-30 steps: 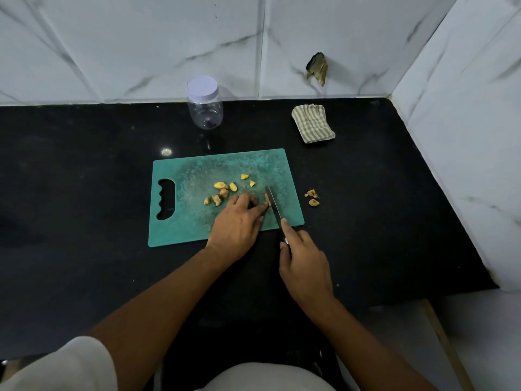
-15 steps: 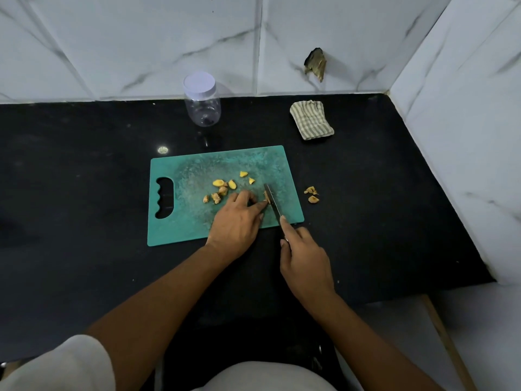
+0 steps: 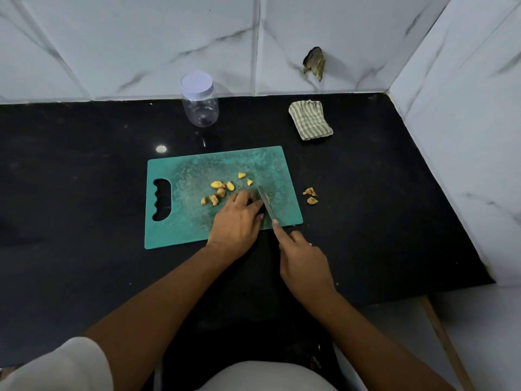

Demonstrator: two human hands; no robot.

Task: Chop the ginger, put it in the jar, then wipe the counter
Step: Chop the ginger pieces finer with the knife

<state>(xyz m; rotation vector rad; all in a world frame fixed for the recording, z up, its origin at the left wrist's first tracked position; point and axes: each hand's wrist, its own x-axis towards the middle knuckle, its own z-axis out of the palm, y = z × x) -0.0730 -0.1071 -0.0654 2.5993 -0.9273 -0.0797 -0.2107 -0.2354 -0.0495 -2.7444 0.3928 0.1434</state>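
Chopping step: the right hand grips a knife on the green board. The left hand pins ginger (hidden beneath its fingers) beside cut pieces. Next, probably, another slice; the lidded jar waits behind on the dark surface.

A single wide-angle view looks from the person's head, forward and steeply down onto a black counter. The teal cutting board sits near frame centre, close below. The marble-tiled back wall fills the top, a side wall the right. No second view shares the scene.
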